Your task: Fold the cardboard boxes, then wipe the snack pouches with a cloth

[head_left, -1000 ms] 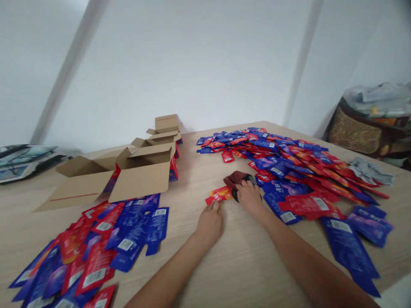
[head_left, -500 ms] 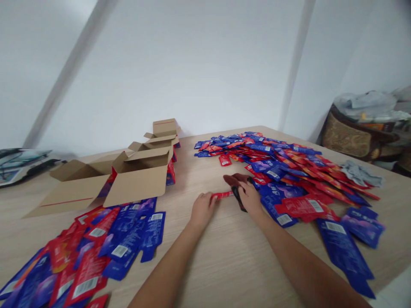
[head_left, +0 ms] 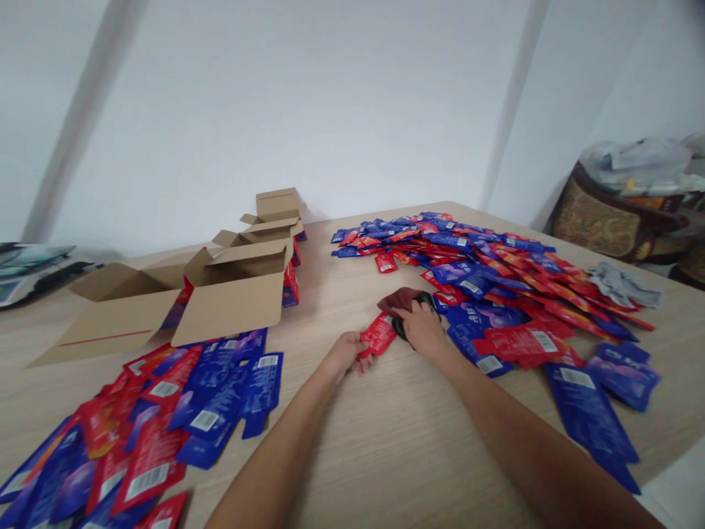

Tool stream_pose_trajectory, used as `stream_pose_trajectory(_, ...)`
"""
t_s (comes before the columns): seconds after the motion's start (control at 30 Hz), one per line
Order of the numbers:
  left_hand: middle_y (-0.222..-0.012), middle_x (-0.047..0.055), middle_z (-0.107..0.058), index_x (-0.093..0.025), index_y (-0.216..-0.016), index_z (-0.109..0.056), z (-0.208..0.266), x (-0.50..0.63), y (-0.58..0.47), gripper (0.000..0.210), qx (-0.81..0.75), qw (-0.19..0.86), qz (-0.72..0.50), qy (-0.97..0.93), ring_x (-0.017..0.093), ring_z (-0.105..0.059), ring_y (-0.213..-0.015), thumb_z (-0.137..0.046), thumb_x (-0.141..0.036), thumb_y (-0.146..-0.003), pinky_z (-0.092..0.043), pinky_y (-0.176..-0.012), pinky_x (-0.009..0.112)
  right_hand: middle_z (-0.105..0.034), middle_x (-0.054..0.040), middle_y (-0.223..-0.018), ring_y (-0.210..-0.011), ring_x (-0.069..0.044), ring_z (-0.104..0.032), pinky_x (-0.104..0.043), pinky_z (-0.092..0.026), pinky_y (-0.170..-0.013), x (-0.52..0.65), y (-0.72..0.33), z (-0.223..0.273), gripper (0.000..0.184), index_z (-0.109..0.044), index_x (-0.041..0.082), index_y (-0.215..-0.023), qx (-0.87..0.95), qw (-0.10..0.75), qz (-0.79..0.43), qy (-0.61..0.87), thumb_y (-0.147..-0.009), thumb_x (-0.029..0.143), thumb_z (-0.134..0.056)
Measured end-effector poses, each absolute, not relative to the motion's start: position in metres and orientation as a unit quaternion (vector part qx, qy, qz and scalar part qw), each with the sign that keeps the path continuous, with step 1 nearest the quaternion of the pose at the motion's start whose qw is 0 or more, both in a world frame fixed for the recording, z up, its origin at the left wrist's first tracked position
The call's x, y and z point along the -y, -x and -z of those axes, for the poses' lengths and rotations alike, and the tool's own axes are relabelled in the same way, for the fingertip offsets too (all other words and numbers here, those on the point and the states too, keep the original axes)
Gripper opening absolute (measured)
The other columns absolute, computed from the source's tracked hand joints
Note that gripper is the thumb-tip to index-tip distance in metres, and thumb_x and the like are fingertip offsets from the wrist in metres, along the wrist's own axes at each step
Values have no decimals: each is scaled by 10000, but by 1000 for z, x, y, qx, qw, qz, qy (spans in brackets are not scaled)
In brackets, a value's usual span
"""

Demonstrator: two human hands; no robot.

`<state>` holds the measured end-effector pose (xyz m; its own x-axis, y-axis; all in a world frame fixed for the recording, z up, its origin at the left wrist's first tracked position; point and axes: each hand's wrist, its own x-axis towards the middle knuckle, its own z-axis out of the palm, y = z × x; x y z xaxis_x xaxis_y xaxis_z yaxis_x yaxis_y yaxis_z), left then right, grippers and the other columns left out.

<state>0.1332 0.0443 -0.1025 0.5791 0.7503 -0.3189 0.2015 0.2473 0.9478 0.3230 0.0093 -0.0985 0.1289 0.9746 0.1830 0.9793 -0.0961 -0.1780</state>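
My left hand [head_left: 346, 353] pinches the near end of a flat red sachet [head_left: 380, 335] in the middle of the table. The sachet's printed face is turned up, and its far end meets the thing in my right hand. My right hand [head_left: 423, 330] is closed around a black object with a dark maroon, cloth-like part [head_left: 395, 300]; its exact kind cannot be made out. Close by on the right spreads a large heap of red and blue sachets [head_left: 485, 275]. A looser pile of red and blue sachets [head_left: 159, 441] lies to the left of my left arm.
Open cardboard boxes [head_left: 231, 308] stand in a row at the left, flaps spread outward. A grey crumpled cloth [head_left: 625, 285] rests on the heap's right end. A patterned chair [head_left: 598, 209] with plastic bags stands beyond the table. The white wall [head_left: 385, 103] is behind.
The red sachet has turned from edge-on to face-up between my hands. My left fingers have shifted on its end, and the maroon and black object has tilted. The view has moved slightly.
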Motion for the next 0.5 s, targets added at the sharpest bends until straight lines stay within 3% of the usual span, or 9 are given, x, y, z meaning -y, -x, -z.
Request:
stream_pose_trajectory(0.1,-453,-30,-534,-138,-641,-527,97,-43,-129,96,-435,659,-175,-588,44,-396,-286,-508,-221,-685,-266,-306,159,-498,-95,-1153,-1055,-262,-401,-358,-317,-839,-5,-330,97,452,-510,329,-1262,632,170,32,756,-862,165,-375)
stream_pose_trajectory(0.2,-418,-49,-485,-152,-623,-507,97,-44,-131,71,-449,650,-175,-588,47,-378,-281,-476,-200,-664,-226,-297,162,-492,-91,-1123,-1024,-246,-409,-346,-321,-844,12,-304,96,503,-419,334,-1331,675,202,54,708,-859,164,-377)
stream_pose_trajectory(0.33,-406,-63,-437,-167,-604,-463,98,-46,-131,39,-445,658,-184,-578,43,-342,-286,-472,-192,-633,-155,-297,168,-490,-101,-1106,-997,-257,-413,-348,-319,-818,23,-271,97,484,-389,361,-1342,755,144,38,639,-874,240,-406)
stream_pose_trajectory(0.5,-453,-78,-443,-161,-699,-498,93,-44,-125,77,-414,681,-177,-577,21,-272,-290,-491,-221,-650,-95,-313,172,-469,-116,-1145,-1021,-269,-415,-346,-322,-798,0,-306,100,455,-448,355,-1302,670,97,41,735,-881,202,-373)
